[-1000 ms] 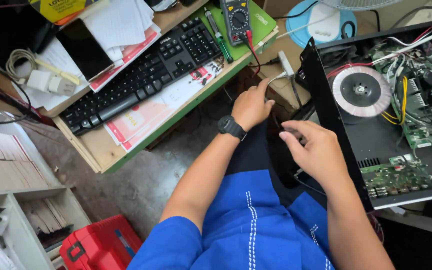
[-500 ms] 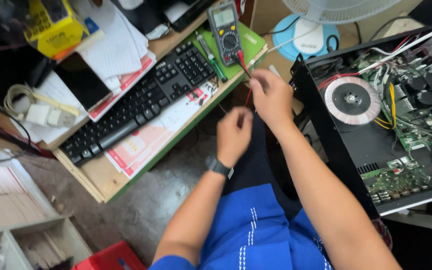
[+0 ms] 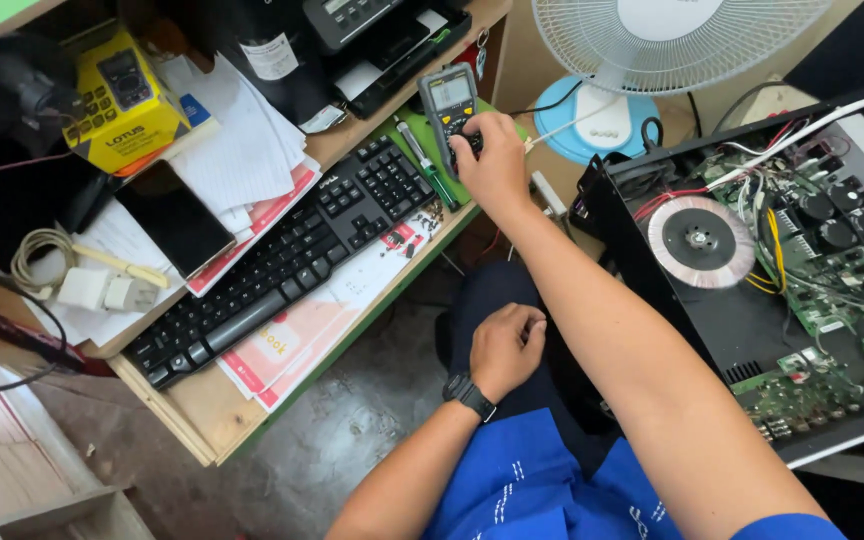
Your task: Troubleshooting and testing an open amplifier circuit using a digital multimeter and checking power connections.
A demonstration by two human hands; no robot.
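My right hand (image 3: 493, 160) reaches across to the wooden desk and rests on the lower half of a grey multimeter (image 3: 449, 98), fingers over its dial. My left hand (image 3: 505, 345), with a black watch on the wrist, is curled into a loose fist over my lap; I see nothing in it. A green-handled screwdriver (image 3: 430, 168) lies on the desk just left of the meter. An opened black amplifier chassis (image 3: 752, 270) with a round toroidal transformer (image 3: 700, 241) and circuit boards stands to my right.
A black keyboard (image 3: 292, 255) lies diagonally on papers on the desk (image 3: 207, 425). A dark phone (image 3: 174, 218), a yellow box (image 3: 130, 100) and a white charger (image 3: 102, 290) sit at the left. A white fan (image 3: 642, 50) stands at the back.
My right hand has moved from in front of the amplifier up to the multimeter. My left hand has dropped back from the desk edge to my lap and closed. The view has tilted down.
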